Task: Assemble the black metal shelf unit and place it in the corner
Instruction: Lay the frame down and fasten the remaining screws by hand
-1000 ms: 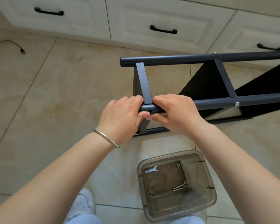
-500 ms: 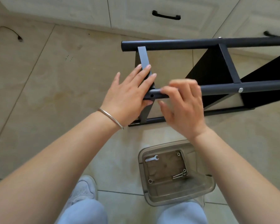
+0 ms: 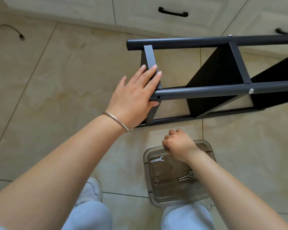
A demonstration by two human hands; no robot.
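Shelf unit: the black shelf unit [image 3: 223,77] lies on its side on the tiled floor [image 3: 56,90], its long tubes running left to right, far of the person's knees.
Open joint: an empty bolt hole [image 3: 158,97] shows near the left end of the near tube [image 3: 206,92], just right of the left hand.
Left hand: the left hand [image 3: 133,100] lies flat, fingers straight, over the grey crossbar [image 3: 150,62] and the tube end, steadying them; the thumb tucks under the tube.
Right hand: the right hand [image 3: 178,145] sits at the far rim of the clear tray [image 3: 206,195], fingers curled; whether it grips the rim or pinches a small part, I cannot tell.
Hardware: bolts [image 3: 184,177] and a small spanner [image 3: 157,159] lie inside the tray, near of that hand.
Key relation: the hole lies far and slightly left of the right hand, which is the free one to bring a bolt.
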